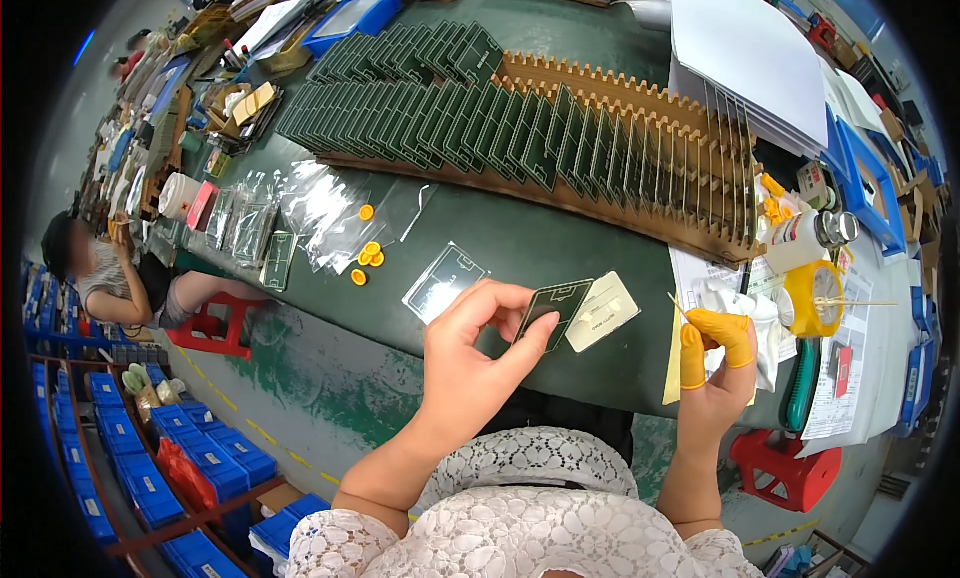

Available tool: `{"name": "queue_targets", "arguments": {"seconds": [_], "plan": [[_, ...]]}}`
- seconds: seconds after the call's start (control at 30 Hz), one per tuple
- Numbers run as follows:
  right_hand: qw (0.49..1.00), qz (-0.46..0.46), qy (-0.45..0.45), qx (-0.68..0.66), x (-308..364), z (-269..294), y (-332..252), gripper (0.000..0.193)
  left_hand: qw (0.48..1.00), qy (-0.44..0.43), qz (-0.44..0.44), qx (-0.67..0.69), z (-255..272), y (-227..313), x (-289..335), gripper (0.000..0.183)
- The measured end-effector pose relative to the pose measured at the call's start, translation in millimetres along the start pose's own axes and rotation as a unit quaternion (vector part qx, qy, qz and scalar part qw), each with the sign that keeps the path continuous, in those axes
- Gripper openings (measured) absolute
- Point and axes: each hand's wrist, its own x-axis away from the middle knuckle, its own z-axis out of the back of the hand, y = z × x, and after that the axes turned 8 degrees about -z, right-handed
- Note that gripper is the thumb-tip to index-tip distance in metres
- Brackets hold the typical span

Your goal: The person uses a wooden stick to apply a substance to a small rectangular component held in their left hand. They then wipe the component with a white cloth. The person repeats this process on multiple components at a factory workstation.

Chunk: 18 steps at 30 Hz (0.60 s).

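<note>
My left hand (470,343) pinches a dark green card (556,306) with pale field lines between thumb and fingers, just above the table's near edge. Against its right side shows a cream card (604,316); whether the two are joined I cannot tell. My right hand (722,363) wears yellow finger cots and is closed on a thin pale stick (677,305), its tip pointing up and left, apart from the cards. Left of the held card, another green card in a clear sleeve (446,282) lies on the table. Behind, a notched wooden rack (590,103) holds several upright green cards (440,128).
Yellow round pieces (371,253) and clear bags (325,213) lie at left. A yellow tape roll (800,303), white bottle (800,240) and green-handled tool (801,383) are at right. Red stools (785,470) stand below; a seated person (115,278) works far left.
</note>
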Motion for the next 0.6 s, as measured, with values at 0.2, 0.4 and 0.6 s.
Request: {"name": "queue_targets", "arguments": {"seconds": [0.2,0.4,0.6], "plan": [[1.0,0.0,-0.005,0.001,0,0,-1,0.018,0.999,-0.02,-0.012,-0.037,1,6,-2,0.015],[1.0,0.02,-0.001,0.004,-2,-2,-2,0.02,0.943,-0.03,0.192,0.269,5,-4,-6,0.013],[1.0,0.001,-0.008,0.002,3,-5,0,0.02,0.982,0.009,0.098,0.161,9,-13,4,0.013]]}}
